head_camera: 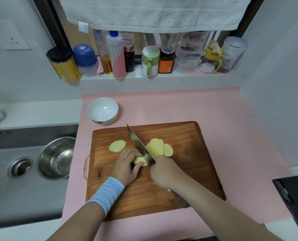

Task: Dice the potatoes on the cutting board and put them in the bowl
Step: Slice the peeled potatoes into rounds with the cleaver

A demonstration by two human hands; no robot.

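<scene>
On the board (pixel 179 180), the left hand (pixel 125 166) grips the potato (pixel 141 161) just left of the knife (pixel 139 145) held by the right hand (pixel 163 171), blade running away toward the empty bowl (pixel 102 110).

knife (pixel 139 144) slants between potato slices (pixel 157 147) and bowl (pixel 102 110); cutting board (pixel 193 153) free at right.

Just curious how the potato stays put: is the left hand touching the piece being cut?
Touching. The head view shows the left hand with fingers curled round the potato piece, beside the knife.
</scene>
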